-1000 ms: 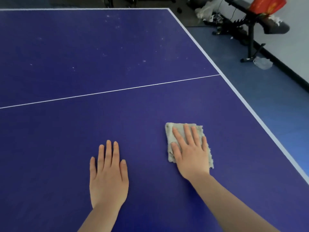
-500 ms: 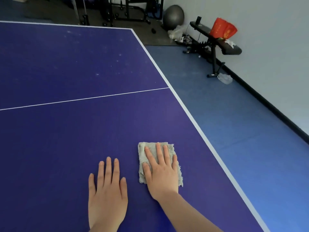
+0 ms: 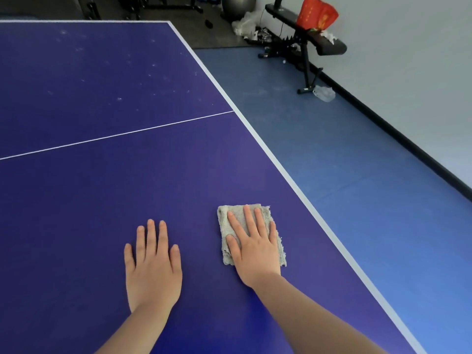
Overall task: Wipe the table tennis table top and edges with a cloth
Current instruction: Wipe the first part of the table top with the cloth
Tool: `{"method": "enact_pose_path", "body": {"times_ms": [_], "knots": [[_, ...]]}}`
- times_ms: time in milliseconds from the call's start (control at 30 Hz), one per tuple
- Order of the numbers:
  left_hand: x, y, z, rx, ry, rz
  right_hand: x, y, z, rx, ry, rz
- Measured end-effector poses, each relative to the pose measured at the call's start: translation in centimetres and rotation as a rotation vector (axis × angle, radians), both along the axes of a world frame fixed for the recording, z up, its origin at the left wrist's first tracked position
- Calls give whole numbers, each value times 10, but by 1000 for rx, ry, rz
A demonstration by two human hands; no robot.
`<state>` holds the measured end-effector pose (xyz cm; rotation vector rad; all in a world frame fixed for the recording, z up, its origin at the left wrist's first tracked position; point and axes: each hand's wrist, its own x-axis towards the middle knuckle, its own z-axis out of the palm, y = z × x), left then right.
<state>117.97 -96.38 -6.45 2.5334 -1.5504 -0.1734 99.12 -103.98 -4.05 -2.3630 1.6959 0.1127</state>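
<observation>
The right hand (image 3: 255, 247) is lying flat, fingers straight, pressing the cloth (image 3: 251, 235) onto the counter (image 3: 102, 200); the wiping of the top looks to be under way. The left hand (image 3: 153, 264) is lying flat and empty at the cloth's nine o'clock, bracing. The cloth is sitting near the white edge (image 3: 293, 180) at its three o'clock. Next, I'd guess, comes a push toward twelve o'clock, where pale specks (image 3: 120, 98) are showing. Since half a second ago, hands and cloth are keeping their arrangement.
</observation>
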Motion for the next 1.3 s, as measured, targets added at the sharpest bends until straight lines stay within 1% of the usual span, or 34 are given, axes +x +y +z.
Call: {"method": "enact_pose_path", "body": {"times_ms": [100,200,333,400,500,567,633,667,733,800,833,867,900,967,1133,1233,1300], "knots": [[1,1,0,20,9,-19,-23,2,4,22,13,-36],[-16,6,3,53,12,-5,-48,5,7,51,31,-18],[-69,3,4,78,-32,53,-87,-7,9,62,35,59],[-99,-8,10,133,-24,116,-105,-18,12,55,56,104],[-153,-23,11,110,-20,186,-138,-37,8,60,75,156],[-201,-27,7,101,-27,243,-162,-48,-3,17,31,209],[-252,-29,4,76,13,333,-182,-55,-6,54,-8,249],[-276,-30,4,61,31,380,-190,-58,-5,94,-59,250],[-312,-35,5,13,58,496,-201,-65,-3,52,-191,291],[-331,-42,7,8,96,569,-210,-77,6,60,-206,419],[-335,-45,7,25,85,577,-217,-84,8,120,-201,499],[-337,-46,8,43,69,586,-224,-93,11,205,-200,534],[-338,-47,9,48,53,595,-229,-103,16,235,-196,549],[-339,-51,14,63,33,616,-237,-120,22,231,-264,503],[-336,-56,17,98,40,636,-260,-157,31,262,-302,343],[-341,-50,19,119,54,666,-285,-184,42,260,-301,279],[-345,-47,19,146,62,688,-302,-207,48,245,-255,229]]}}
